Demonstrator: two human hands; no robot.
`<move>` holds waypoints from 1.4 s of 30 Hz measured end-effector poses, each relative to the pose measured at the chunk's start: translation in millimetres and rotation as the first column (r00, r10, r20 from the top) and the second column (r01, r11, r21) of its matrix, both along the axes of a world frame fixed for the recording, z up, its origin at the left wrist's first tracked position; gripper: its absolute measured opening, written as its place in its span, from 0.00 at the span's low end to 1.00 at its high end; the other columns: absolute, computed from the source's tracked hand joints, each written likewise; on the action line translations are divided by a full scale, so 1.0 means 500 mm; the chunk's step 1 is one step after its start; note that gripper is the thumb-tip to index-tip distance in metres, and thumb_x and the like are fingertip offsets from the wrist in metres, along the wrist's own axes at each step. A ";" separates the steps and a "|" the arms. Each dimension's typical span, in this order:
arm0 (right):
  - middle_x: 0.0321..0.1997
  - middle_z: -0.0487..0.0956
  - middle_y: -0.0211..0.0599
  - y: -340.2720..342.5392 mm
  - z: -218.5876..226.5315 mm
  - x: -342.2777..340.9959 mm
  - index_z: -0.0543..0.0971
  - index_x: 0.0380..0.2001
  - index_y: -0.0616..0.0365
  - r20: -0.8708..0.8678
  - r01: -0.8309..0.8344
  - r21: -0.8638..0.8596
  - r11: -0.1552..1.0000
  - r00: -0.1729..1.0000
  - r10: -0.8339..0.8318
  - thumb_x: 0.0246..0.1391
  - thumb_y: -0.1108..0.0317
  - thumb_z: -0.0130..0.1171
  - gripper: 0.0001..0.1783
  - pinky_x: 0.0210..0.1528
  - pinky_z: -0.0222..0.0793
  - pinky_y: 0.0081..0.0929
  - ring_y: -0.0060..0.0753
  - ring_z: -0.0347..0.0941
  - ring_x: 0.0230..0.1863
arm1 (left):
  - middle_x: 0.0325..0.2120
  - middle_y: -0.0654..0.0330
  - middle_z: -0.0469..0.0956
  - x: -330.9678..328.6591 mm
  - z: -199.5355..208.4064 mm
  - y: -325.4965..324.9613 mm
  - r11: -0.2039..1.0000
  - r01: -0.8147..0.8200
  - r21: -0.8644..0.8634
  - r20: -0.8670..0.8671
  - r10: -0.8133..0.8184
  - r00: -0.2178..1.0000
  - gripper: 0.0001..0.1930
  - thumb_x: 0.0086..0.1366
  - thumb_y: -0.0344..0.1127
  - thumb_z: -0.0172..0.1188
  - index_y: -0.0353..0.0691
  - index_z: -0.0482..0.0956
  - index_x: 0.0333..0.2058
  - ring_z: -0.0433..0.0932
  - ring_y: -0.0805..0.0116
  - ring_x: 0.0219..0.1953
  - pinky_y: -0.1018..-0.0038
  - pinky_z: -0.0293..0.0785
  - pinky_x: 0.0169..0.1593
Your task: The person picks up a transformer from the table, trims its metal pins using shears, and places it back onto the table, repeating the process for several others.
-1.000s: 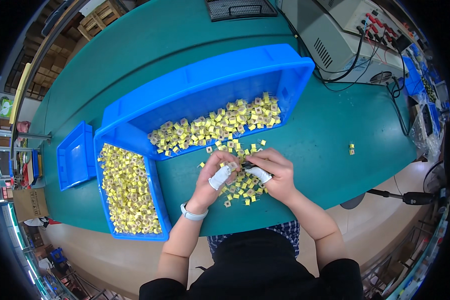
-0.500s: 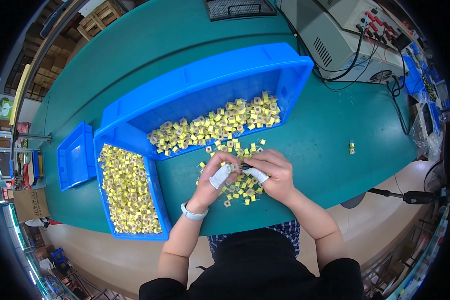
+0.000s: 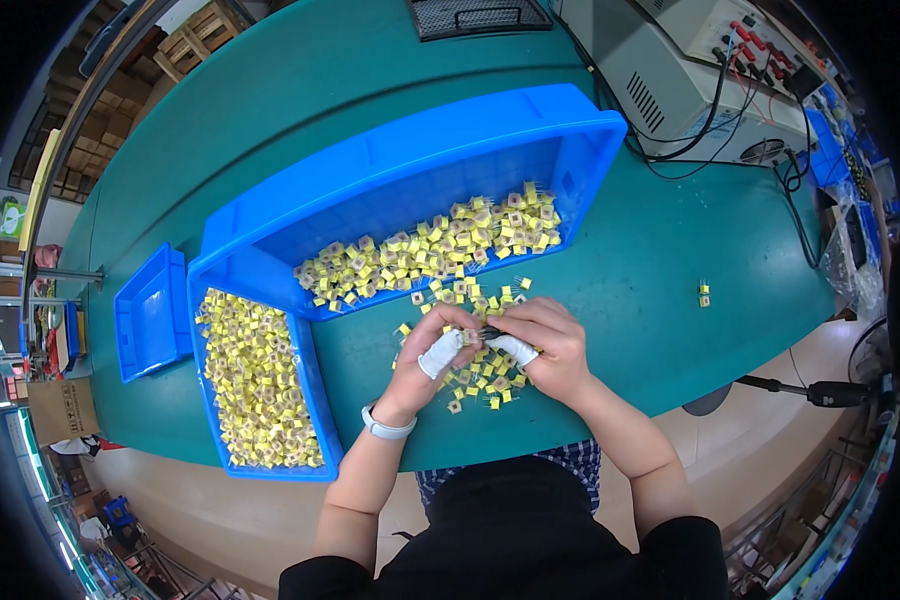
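Note:
My left hand (image 3: 425,362), its thumb wrapped in a white covering, pinches a small yellow-taped transformer (image 3: 470,337) with metal pins. Fingertip to fingertip with it, my right hand (image 3: 552,348) is closed on a thin dark tool (image 3: 489,333) whose tip meets the transformer; its exact kind is hidden by the fingers. White covering shows on the right thumb too. Beneath and around both hands lie loose yellow transformers (image 3: 493,383) on the green table (image 3: 660,350).
Beyond my hands a large blue bin (image 3: 390,145) lies tipped toward me, transformers heaped inside. Another blue bin (image 3: 332,445), full of them, stands left beside a small blue tray (image 3: 150,315). Two transformers (image 3: 704,294) lie at right, below a grey instrument (image 3: 660,95) with cables.

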State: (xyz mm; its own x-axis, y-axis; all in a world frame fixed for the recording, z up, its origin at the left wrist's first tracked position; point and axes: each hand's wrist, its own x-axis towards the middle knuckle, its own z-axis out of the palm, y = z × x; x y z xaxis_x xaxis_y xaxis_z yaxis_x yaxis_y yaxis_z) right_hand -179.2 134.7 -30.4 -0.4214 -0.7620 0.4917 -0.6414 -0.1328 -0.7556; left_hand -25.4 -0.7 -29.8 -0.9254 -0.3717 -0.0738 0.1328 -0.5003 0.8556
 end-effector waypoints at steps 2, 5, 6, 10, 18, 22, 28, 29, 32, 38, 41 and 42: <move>0.37 0.85 0.38 0.000 0.000 0.000 0.88 0.39 0.59 -0.004 -0.001 0.004 1.000 1.000 0.001 0.45 0.73 0.71 0.14 0.39 0.72 0.36 0.40 0.81 0.36 | 0.38 0.62 0.69 0.000 0.003 0.000 1.000 0.004 -0.002 0.030 -0.004 1.000 0.13 0.73 0.41 0.57 0.38 0.70 0.45 0.62 0.76 0.31 0.76 0.62 0.37; 0.37 0.85 0.38 0.000 -0.001 0.000 0.88 0.40 0.59 -0.004 0.000 0.014 1.000 1.000 0.000 0.45 0.73 0.71 0.15 0.40 0.73 0.36 0.40 0.81 0.36 | 0.38 0.62 0.69 -0.001 0.003 -0.001 1.000 -0.015 0.012 0.014 0.015 1.000 0.11 0.72 0.39 0.58 0.40 0.70 0.45 0.63 0.76 0.32 0.77 0.62 0.38; 0.37 0.85 0.38 -0.001 -0.003 0.000 0.88 0.40 0.60 0.008 0.022 0.004 1.000 1.000 -0.022 0.45 0.73 0.71 0.15 0.39 0.73 0.35 0.40 0.81 0.36 | 0.38 0.62 0.69 -0.002 0.005 0.000 1.000 -0.015 0.011 0.014 0.015 1.000 0.11 0.72 0.39 0.58 0.40 0.70 0.45 0.63 0.76 0.32 0.77 0.62 0.38; 0.38 0.85 0.39 -0.001 -0.002 0.001 0.87 0.40 0.61 0.047 0.061 -0.008 0.998 0.997 -0.061 0.44 0.74 0.72 0.16 0.39 0.74 0.33 0.40 0.81 0.37 | 0.40 0.62 0.70 -0.003 0.010 -0.004 0.994 -0.079 0.078 0.013 0.078 0.997 0.11 0.69 0.36 0.62 0.43 0.70 0.43 0.66 0.74 0.34 0.76 0.65 0.40; 0.38 0.84 0.38 -0.003 -0.001 0.002 0.87 0.42 0.62 0.007 0.016 -0.004 1.000 1.000 -0.016 0.44 0.75 0.71 0.18 0.38 0.74 0.34 0.40 0.79 0.36 | 0.45 0.60 0.71 -0.008 -0.015 -0.003 0.988 -0.151 0.013 -0.077 0.152 0.985 0.13 0.62 0.20 0.67 0.41 0.71 0.38 0.76 0.70 0.44 0.72 0.77 0.52; 0.38 0.84 0.38 -0.004 -0.001 0.004 0.87 0.42 0.61 -0.012 0.017 -0.004 1.000 1.000 -0.017 0.44 0.75 0.70 0.18 0.38 0.73 0.35 0.41 0.79 0.35 | 0.45 0.61 0.70 -0.008 -0.019 -0.001 0.975 -0.168 -0.148 -0.027 0.166 0.986 0.13 0.60 0.18 0.68 0.40 0.72 0.35 0.74 0.71 0.47 0.72 0.76 0.52; 0.38 0.84 0.39 -0.002 -0.004 0.003 0.87 0.42 0.61 -0.055 0.001 0.003 1.000 0.998 -0.001 0.45 0.74 0.69 0.17 0.38 0.72 0.36 0.42 0.79 0.35 | 0.45 0.61 0.70 -0.005 -0.014 0.002 0.975 -0.156 -0.159 -0.016 0.155 0.988 0.15 0.60 0.19 0.67 0.41 0.71 0.39 0.73 0.71 0.48 0.72 0.74 0.52; 0.38 0.84 0.39 -0.002 -0.003 0.003 0.87 0.42 0.61 -0.055 0.001 0.004 1.000 0.998 -0.001 0.45 0.74 0.69 0.17 0.38 0.72 0.36 0.42 0.79 0.35 | 0.44 0.61 0.70 -0.005 -0.012 0.003 0.977 -0.163 -0.134 -0.002 0.164 0.986 0.16 0.60 0.21 0.67 0.42 0.71 0.41 0.72 0.71 0.47 0.72 0.74 0.51; 0.39 0.84 0.39 -0.001 0.000 0.005 0.87 0.42 0.61 -0.062 0.006 0.005 1.000 0.998 -0.006 0.46 0.74 0.70 0.16 0.38 0.74 0.35 0.42 0.80 0.36 | 0.44 0.61 0.69 -0.005 -0.009 -0.004 0.973 -0.132 0.188 -0.082 0.150 0.985 0.15 0.63 0.30 0.65 0.44 0.70 0.45 0.72 0.70 0.45 0.74 0.71 0.47; 0.40 0.84 0.41 0.003 -0.004 -0.001 0.86 0.45 0.63 0.019 0.094 -0.006 0.996 0.995 -0.094 0.47 0.73 0.73 0.19 0.39 0.76 0.31 0.40 0.80 0.38 | 0.36 0.65 0.64 0.007 0.002 -0.025 0.906 -0.180 0.382 -0.100 0.234 0.967 0.11 0.71 0.45 0.55 0.45 0.68 0.43 0.63 0.73 0.32 0.79 0.61 0.34; 0.40 0.83 0.42 0.003 -0.005 -0.001 0.86 0.46 0.63 0.017 0.095 -0.013 0.995 0.995 -0.095 0.47 0.72 0.73 0.20 0.39 0.76 0.31 0.40 0.80 0.38 | 0.33 0.66 0.67 0.017 -0.013 -0.035 0.923 -0.226 0.312 -0.072 0.261 0.963 0.13 0.78 0.46 0.50 0.43 0.73 0.40 0.65 0.78 0.30 0.83 0.58 0.30; 0.40 0.83 0.42 0.003 -0.006 -0.001 0.86 0.46 0.64 0.018 0.096 -0.013 0.995 0.995 -0.096 0.47 0.72 0.73 0.20 0.39 0.76 0.31 0.40 0.80 0.38 | 0.31 0.67 0.69 0.013 -0.002 -0.032 0.944 -0.327 -0.045 0.202 0.329 0.922 0.10 0.77 0.42 0.54 0.42 0.75 0.40 0.66 0.78 0.30 0.82 0.59 0.30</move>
State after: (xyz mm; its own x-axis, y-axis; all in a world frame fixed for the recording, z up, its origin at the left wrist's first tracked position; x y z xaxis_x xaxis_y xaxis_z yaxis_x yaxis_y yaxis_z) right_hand -179.8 136.4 -33.1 -0.5007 -0.7110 0.4938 -0.6388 -0.0815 -0.7651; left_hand -18.9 -16.7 -31.0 -0.7167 -0.6539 -0.2422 0.1107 -0.4497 0.8863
